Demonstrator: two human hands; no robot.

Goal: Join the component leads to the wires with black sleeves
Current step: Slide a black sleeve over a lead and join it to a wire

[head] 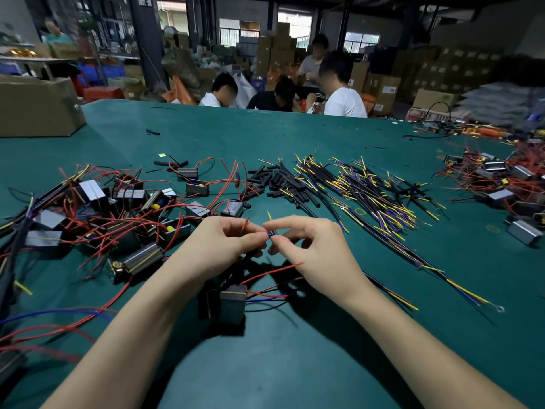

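1. Green felt-like covering on the surface [295, 364] lies bare under the forearms; nearest the body stands a small grey boxed component [233, 302], its red and blue leads trailing right. It sits unsupported, so a tug on a lead could tip it or drag it.
2. Just beyond, the left hand [218, 246] pinches a red lead [245, 224] between thumb and fingers, and the right hand [309, 246] pinches a blue wire end [272, 236] with a yellow strand [269, 216] standing up beside it. The fingertips nearly meet. The joint itself is too small to make out.
3. Risk here, as I judge it: the thin ends could slip apart before they are twisted firmly, or the wrong colours could be paired, since several strands crowd the pinch.
4. Loose black sleeves [274, 178] lie well beyond the hands; if none is already threaded on, the joint would need undoing.
5. Left, tangled components with red leads [118, 208] could snag the working lead; right, sleeved wire bundles [368, 190] lie fanned out.
6. Far off, cardboard cartons [383, 90] carry labels; one low tag [378, 107] seems to read "15", the rest is illegible.
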